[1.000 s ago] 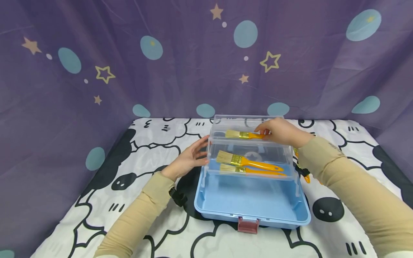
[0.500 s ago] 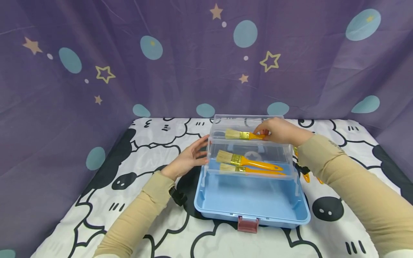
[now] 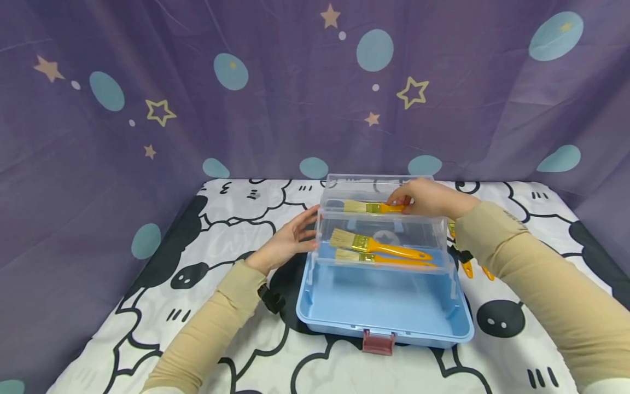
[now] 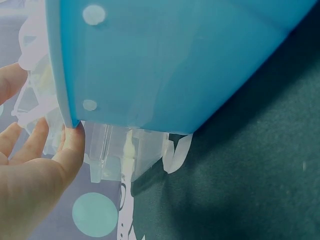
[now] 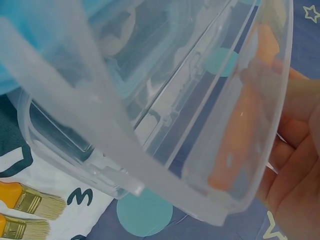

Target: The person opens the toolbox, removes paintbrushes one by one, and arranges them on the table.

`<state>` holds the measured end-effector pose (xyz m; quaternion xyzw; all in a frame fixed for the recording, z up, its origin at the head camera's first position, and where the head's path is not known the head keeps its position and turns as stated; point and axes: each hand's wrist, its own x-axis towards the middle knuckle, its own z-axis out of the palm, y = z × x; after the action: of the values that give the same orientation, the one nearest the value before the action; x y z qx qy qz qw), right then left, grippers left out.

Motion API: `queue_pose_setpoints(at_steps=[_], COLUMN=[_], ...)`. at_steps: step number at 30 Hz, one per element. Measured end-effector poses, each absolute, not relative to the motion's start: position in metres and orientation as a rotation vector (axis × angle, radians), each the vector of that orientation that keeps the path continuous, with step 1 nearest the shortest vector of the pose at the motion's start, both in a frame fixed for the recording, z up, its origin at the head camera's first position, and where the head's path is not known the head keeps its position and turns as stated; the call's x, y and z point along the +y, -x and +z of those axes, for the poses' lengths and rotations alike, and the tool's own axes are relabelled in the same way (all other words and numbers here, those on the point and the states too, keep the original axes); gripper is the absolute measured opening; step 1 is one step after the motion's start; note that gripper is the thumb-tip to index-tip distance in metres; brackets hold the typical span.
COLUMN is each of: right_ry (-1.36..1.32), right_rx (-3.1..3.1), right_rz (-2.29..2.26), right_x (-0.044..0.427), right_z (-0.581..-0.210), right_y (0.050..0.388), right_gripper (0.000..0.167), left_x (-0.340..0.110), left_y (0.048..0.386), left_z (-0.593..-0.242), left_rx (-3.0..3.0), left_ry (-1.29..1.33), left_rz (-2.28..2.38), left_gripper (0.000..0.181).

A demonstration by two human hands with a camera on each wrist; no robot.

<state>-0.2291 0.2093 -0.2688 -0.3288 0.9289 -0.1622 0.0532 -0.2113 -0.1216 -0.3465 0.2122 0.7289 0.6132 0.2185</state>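
Observation:
A light blue storage box [image 3: 379,306] stands with its clear stepped trays raised. My right hand [image 3: 431,197] pinches the orange handle of a paintbrush [image 3: 361,207] at the upper clear tray [image 3: 339,215]. In the right wrist view, that handle [image 5: 235,140] shows through the tray's clear wall. The lower clear tray holds a wide paintbrush [image 3: 394,250] and a narrower paintbrush [image 3: 356,257], bristles to the left. My left hand [image 3: 283,246] rests against the left side of the trays, fingers spread. In the left wrist view, a fingertip [image 4: 74,142] touches the blue box's edge.
More paintbrushes [image 5: 37,204] lie on the cloth to the right of the box, partly hidden by the right sleeve [image 3: 492,241] in the head view. A reddish latch [image 3: 378,343] hangs at the box's front. A purple curtain [image 3: 275,131] rises behind the cloth.

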Motion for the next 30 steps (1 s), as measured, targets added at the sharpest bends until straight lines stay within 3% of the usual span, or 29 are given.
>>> queue_pose_setpoints(at_steps=[30], right_ry=[0.988], right_rx=[2.792], right_rz=[-0.551], right_x=[0.2107], right_z=[-0.2662], right_y=[0.2281], right_gripper=[0.033], left_x=[-0.1215], left_y=[0.2109], left_z=[-0.3455], left_rx=[2.0], left_ry=[-0.585], left_rz=[1.707], left_gripper=[0.086])
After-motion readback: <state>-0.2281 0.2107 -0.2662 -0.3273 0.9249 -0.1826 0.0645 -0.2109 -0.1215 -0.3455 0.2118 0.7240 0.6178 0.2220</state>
